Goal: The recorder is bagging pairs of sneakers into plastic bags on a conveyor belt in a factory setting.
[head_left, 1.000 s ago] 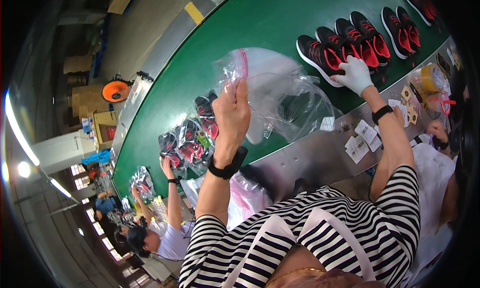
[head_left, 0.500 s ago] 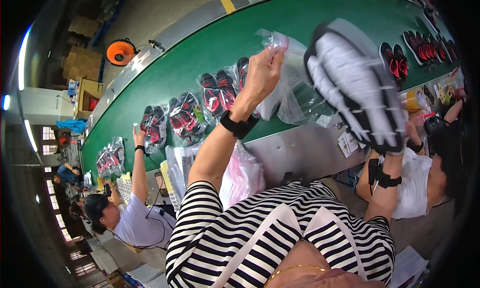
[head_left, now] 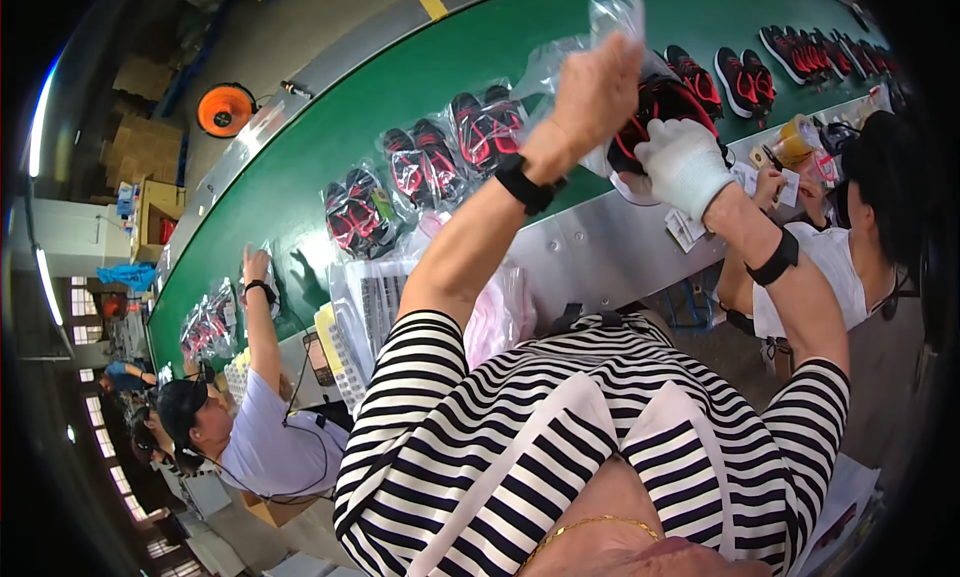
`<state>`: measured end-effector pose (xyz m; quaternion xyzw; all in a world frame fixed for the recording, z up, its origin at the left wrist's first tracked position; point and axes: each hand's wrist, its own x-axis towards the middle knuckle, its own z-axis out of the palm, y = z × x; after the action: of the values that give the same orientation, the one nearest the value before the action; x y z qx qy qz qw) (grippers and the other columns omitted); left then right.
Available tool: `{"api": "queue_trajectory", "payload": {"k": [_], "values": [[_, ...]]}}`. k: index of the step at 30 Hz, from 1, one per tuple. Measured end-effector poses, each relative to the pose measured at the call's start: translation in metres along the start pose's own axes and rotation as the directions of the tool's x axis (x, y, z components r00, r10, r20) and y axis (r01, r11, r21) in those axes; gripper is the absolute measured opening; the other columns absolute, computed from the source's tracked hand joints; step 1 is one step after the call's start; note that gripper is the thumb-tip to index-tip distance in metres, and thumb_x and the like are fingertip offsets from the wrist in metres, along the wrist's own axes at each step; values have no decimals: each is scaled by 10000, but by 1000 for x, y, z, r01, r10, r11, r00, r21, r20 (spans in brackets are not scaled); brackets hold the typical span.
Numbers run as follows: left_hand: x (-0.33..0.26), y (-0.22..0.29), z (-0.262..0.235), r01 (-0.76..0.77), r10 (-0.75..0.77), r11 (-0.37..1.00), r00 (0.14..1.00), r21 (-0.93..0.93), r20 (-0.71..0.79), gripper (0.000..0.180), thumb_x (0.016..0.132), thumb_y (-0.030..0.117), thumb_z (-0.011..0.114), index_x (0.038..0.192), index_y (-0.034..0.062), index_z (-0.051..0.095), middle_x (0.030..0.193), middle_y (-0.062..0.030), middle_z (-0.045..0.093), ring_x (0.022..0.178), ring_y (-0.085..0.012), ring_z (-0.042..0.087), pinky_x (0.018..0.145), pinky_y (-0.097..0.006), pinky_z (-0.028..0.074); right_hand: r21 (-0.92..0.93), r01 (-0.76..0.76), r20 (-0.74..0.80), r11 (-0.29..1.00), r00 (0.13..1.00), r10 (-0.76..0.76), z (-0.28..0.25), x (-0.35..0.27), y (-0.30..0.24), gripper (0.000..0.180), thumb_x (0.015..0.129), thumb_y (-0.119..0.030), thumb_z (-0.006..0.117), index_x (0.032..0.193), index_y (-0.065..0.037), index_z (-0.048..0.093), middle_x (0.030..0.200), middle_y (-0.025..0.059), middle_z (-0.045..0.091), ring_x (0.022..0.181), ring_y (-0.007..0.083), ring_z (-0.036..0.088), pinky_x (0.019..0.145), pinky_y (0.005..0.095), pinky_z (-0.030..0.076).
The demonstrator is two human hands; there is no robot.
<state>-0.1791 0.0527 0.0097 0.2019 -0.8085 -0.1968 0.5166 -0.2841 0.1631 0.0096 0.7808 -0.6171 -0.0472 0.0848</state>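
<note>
My left hand (head_left: 595, 97), bare and raised over the green conveyor belt (head_left: 290, 192), pinches a clear plastic bag (head_left: 552, 69); the bag's top is blurred by motion. Close to its right, my right hand (head_left: 685, 162) in a white glove grips a black sneaker with red trim (head_left: 672, 102). The sneaker lies against or partly in the bag; the hands hide which. Whether a second shoe is in the grip cannot be seen. Several bagged pairs of sneakers (head_left: 485, 132) stand on the belt to the left.
Unbagged sneakers (head_left: 745, 82) line the belt at the right. Clear bags with printed sheets (head_left: 375, 297) and pink-white wrapping (head_left: 500, 312) lie at the near edge. A co-worker in white (head_left: 280, 427) reaches in from the left; another person (head_left: 820, 277) is close on the right.
The sneaker in my right hand has swung left and turned from sole-up to top-up beside the bag. My left hand has moved up and right with the bag. The bagged pairs have shifted right.
</note>
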Motion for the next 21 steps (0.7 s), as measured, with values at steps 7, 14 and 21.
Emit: {"api": "queue_trajectory", "payload": {"k": [7,14,21], "values": [[50,4,14,-157,128,985,940,67,317,94,683,68,545,731,-2,584,645,-223,591,623,-399,595,604,-443,493,-11,483,95,875,872,-480,-53,-9,-32,329,674,-385,642,596,-66,652,650,114,600,648,265,612,607,377,459],[-3,56,-4,-325,292,944,722,-66,627,153,725,122,603,828,53,513,556,-143,548,537,-335,581,472,-426,442,433,430,-265,793,901,-344,43,-19,-4,416,784,-480,584,797,-74,674,713,127,635,684,285,614,646,372,475],[-66,44,-18,-214,160,976,617,-31,771,158,721,29,558,864,57,495,535,-133,537,516,-346,569,445,-409,443,677,91,-58,731,996,-71,93,17,-18,308,735,-388,630,681,-85,646,676,109,629,623,285,602,590,378,471]]}}
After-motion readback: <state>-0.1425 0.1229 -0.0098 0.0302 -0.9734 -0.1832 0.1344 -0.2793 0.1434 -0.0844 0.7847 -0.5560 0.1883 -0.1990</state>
